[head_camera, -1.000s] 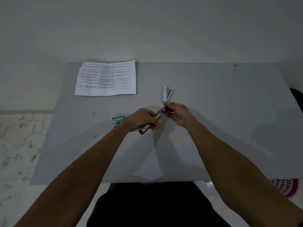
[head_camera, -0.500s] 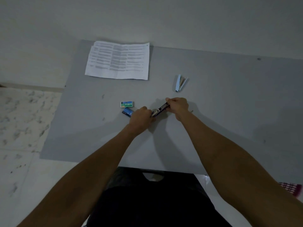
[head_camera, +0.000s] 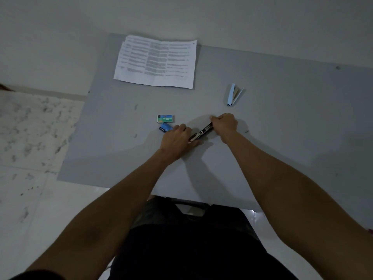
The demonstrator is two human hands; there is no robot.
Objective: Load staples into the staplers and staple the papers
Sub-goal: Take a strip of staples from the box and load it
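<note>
The left hand (head_camera: 177,140) and right hand (head_camera: 225,124) have lowered the dark stapler (head_camera: 201,133) to the table (head_camera: 282,122), mid-frame.

A dark stapler (head_camera: 201,133) lies slanted near the middle of the surface, opened out long with its metal channel showing, its ends gripped by the left hand (head_camera: 177,141) and right hand (head_camera: 225,124). A pale blue stapler (head_camera: 233,95) lies beyond it, splayed in a narrow V. A green staple box (head_camera: 165,118) and a blue staple box (head_camera: 165,127) sit left of the hands, just beside each other. Printed papers (head_camera: 156,61) — creased — lie flat at the far left corner.

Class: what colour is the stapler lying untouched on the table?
Light blue stapler, seen best in the head view, the only one.
</note>
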